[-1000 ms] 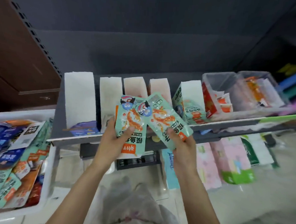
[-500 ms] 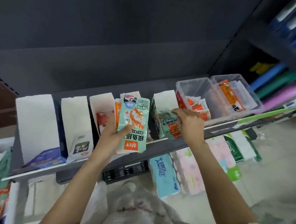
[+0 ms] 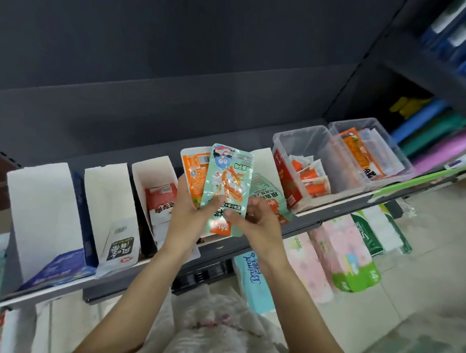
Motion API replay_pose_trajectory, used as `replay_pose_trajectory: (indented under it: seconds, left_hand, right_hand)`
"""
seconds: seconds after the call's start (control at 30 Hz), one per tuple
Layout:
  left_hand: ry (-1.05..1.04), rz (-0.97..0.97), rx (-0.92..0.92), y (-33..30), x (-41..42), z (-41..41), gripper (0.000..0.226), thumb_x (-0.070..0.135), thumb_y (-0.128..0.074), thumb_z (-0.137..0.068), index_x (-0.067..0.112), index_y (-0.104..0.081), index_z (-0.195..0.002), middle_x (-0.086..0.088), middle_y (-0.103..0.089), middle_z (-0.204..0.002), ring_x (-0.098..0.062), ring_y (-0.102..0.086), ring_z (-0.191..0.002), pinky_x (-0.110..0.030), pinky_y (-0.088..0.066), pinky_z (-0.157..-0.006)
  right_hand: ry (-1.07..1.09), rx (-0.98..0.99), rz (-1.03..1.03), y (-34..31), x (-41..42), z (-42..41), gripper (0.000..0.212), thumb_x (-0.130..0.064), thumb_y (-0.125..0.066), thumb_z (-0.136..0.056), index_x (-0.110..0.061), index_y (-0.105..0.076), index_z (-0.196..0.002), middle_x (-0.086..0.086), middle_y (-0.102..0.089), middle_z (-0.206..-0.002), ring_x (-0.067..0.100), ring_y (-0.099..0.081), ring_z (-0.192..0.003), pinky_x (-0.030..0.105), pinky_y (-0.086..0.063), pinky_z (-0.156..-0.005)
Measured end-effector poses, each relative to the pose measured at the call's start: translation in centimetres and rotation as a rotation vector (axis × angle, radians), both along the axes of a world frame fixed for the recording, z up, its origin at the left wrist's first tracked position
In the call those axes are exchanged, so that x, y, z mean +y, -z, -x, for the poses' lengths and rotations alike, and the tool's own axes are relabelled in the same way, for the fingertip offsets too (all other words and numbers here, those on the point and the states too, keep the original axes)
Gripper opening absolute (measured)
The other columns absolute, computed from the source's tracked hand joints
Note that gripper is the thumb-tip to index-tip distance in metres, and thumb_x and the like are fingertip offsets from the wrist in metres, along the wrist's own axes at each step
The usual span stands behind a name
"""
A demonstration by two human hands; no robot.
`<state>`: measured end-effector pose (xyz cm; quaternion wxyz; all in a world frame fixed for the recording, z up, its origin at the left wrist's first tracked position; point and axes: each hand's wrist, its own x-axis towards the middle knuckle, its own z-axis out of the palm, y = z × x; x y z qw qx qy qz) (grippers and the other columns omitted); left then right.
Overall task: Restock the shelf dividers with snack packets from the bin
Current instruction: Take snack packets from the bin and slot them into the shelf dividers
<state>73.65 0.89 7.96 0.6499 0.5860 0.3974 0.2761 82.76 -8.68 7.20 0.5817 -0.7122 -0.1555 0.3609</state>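
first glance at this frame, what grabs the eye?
The mint-green snack packet, held up at centre by both hands, left hand and right hand, with an orange packet behind it. Behind them, white cardboard dividers line the grey shelf; clear tubs sit at its right.

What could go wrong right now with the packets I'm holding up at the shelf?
The left hand holds a fanned stack, a mint green packet over an orange packet, so the back one could slip out as the right hand pinches the front one free. The white divider with matching green packets sits partly hidden behind the stack, so a packet could go into the wrong slot.
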Motion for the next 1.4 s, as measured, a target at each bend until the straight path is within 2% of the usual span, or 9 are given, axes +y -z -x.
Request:
replay_pose_trajectory:
  seconds: [0.17,0.3,0.47,0.57,0.8,0.9,1.0,1.2,1.4]
  left_hand:
    - [0.013,0.060,-0.015,-0.4,-0.2,0.1,0.038,0.012,-0.056,-0.093,0.028,-0.042,-0.125,0.019,-0.060,-0.107,0.015,-0.059,-0.089,-0.013,-0.045,-0.077]
    - [0.021,0.103,0.015,-0.2,0.3,0.9,0.039,0.010,-0.052,-0.096,0.042,-0.044,-0.116,0.019,-0.059,-0.110,0.008,-0.058,-0.096,-0.018,-0.046,-0.078]
    - [0.038,0.113,0.038,-0.3,0.6,1.1,0.037,0.009,-0.054,-0.095,0.044,-0.047,-0.104,0.016,-0.061,-0.109,-0.001,-0.059,-0.100,-0.027,-0.049,-0.084]
    - [0.038,0.126,0.033,-0.4,0.5,1.2,0.038,0.006,-0.054,-0.094,0.041,-0.047,-0.108,0.016,-0.061,-0.106,-0.001,-0.060,-0.097,-0.026,-0.050,-0.083]
    - [0.050,0.080,0.085,-0.6,0.8,1.8,0.037,0.011,-0.060,-0.091,0.033,-0.047,-0.118,0.016,-0.062,-0.108,-0.001,-0.060,-0.098,-0.021,-0.049,-0.078]
    - [0.040,0.084,0.096,-0.6,0.9,1.7,0.038,0.010,-0.060,-0.090,0.028,-0.047,-0.122,0.013,-0.062,-0.108,-0.002,-0.061,-0.097,-0.017,-0.050,-0.073]
    - [0.019,0.079,0.105,-0.5,1.0,1.6,0.039,0.009,-0.062,-0.089,0.026,-0.047,-0.120,0.012,-0.062,-0.107,-0.004,-0.061,-0.098,-0.021,-0.050,-0.078]
    - [0.065,-0.001,0.131,-0.3,0.4,1.0,0.035,0.011,-0.069,-0.084,0.018,-0.056,-0.116,0.001,-0.067,-0.109,-0.012,-0.064,-0.101,-0.031,-0.051,-0.089]
    - [0.136,-0.008,0.079,-1.7,-0.3,2.3,0.013,0.024,-0.051,-0.096,0.033,-0.057,-0.102,0.021,-0.067,-0.095,0.014,-0.060,-0.086,-0.007,-0.046,-0.077]
  right_hand:
    - [0.393,0.111,-0.219,-0.6,-1.4,-2.1,0.019,0.002,-0.067,-0.082,-0.013,-0.060,-0.092,0.000,-0.072,-0.087,0.016,-0.069,-0.080,0.030,-0.057,-0.067]
    - [0.453,-0.539,-0.060,-1.0,-4.1,-6.4,0.021,-0.005,-0.068,-0.083,-0.023,-0.063,-0.091,-0.005,-0.067,-0.081,-0.003,-0.061,-0.064,0.014,-0.048,-0.062]
    - [0.014,-1.388,0.206,-0.4,-2.6,-9.1,0.023,-0.005,-0.065,-0.079,-0.015,-0.072,-0.098,0.006,-0.071,-0.081,0.024,-0.062,-0.063,0.027,-0.048,-0.055]
    - [-0.239,-1.631,0.330,0.3,0.0,-9.5,0.036,0.010,-0.064,-0.064,-0.011,-0.073,-0.092,0.009,-0.069,-0.079,0.028,-0.063,-0.063,0.029,-0.052,-0.055]
    - [-0.467,-1.370,0.500,2.7,1.6,-9.6,0.022,-0.003,-0.061,-0.083,-0.011,-0.060,-0.104,0.009,-0.069,-0.077,0.026,-0.066,-0.067,0.027,-0.049,-0.055]
    - [-0.554,-1.158,0.495,3.3,0.8,-9.8,0.028,-0.013,-0.051,-0.091,-0.014,-0.060,-0.118,0.010,-0.068,-0.110,0.028,-0.063,-0.101,0.033,-0.051,-0.083]
    - [-0.550,-0.930,0.377,2.4,-0.6,-8.3,0.051,-0.012,-0.051,-0.090,-0.019,-0.043,-0.140,0.004,-0.041,-0.147,0.022,-0.036,-0.135,0.040,-0.034,-0.111]
    - [-0.594,-1.391,0.059,0.3,-1.2,-2.4,0.072,-0.002,-0.061,-0.074,-0.020,-0.040,-0.141,0.007,-0.041,-0.146,0.023,-0.034,-0.136,0.038,-0.030,-0.110]
    - [-0.324,-1.503,-0.168,0.2,-0.1,-1.5,0.028,-0.010,-0.055,-0.087,-0.009,-0.069,-0.111,0.006,-0.070,-0.109,0.019,-0.066,-0.100,0.027,-0.053,-0.086]
